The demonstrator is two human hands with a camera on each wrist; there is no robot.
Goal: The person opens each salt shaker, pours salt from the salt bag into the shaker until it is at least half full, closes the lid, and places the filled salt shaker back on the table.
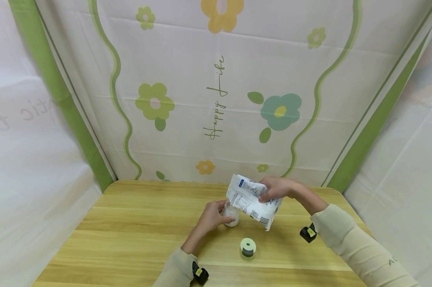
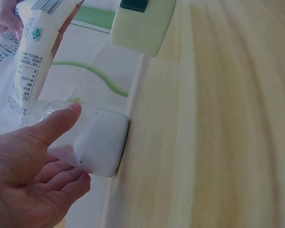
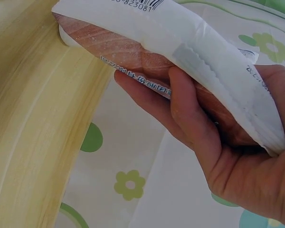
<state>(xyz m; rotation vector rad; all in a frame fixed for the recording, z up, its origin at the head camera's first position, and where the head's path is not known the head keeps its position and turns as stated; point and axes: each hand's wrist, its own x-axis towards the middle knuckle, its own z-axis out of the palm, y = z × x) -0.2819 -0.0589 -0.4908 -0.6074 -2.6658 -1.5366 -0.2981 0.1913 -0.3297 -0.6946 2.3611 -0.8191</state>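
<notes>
A clear jar [image 1: 231, 218] with white contents stands on the wooden table. Its lower part looks filled with white in the left wrist view, where my left hand [image 2: 42, 166] steadies it, thumb on one side and fingers on the other. Above it, my right hand [image 1: 277, 188] grips a white printed bag [image 1: 248, 198] tilted down toward the jar's mouth. The bag's lower corner overlaps the jar's top; any flow between them cannot be made out. From the right wrist view, the bag [image 3: 199, 40] shows a barcode and a reddish-brown side panel, with fingers wrapped round it.
A pale green lid [image 1: 248, 244] with a dark tab lies on the table [image 1: 129, 239], nearer to me than the jar. White curtains [image 1: 187, 59] with flower prints and green bands enclose the table at the back and both sides.
</notes>
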